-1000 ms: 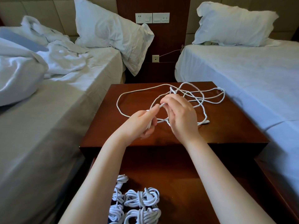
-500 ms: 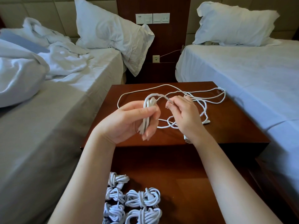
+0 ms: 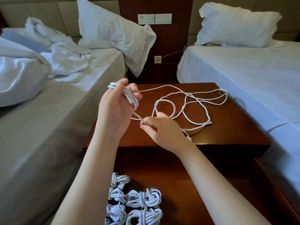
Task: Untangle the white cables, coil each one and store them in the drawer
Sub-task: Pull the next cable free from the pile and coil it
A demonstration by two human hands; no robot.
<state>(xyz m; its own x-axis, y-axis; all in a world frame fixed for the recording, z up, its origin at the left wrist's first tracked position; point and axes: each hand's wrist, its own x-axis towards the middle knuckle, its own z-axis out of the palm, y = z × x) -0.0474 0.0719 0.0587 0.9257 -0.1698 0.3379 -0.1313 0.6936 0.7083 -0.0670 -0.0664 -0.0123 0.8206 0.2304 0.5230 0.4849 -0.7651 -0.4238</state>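
Note:
A loose white cable (image 3: 191, 101) lies in loops on the brown nightstand top (image 3: 230, 125). My left hand (image 3: 116, 106) is raised over the nightstand's left edge and holds a small coil of that cable (image 3: 131, 98) wound around its fingers. My right hand (image 3: 162, 130) sits lower and to the right, pinching the strand that runs from the coil. A white plug end (image 3: 189, 138) lies just past my right wrist. Below, the open drawer (image 3: 186, 184) holds several coiled white cables (image 3: 142, 200) at its left side.
An unmade bed with a rumpled duvet (image 3: 24, 75) flanks the nightstand on the left, a made bed (image 3: 251, 70) on the right. Pillows lean at both headboards. Wall sockets (image 3: 154, 18) sit on the wood panel behind.
My left hand has moved up and left with the coil on its fingers. My right hand has dropped lower, drawing out the strand. More of the loose cable lies spread on the nightstand.

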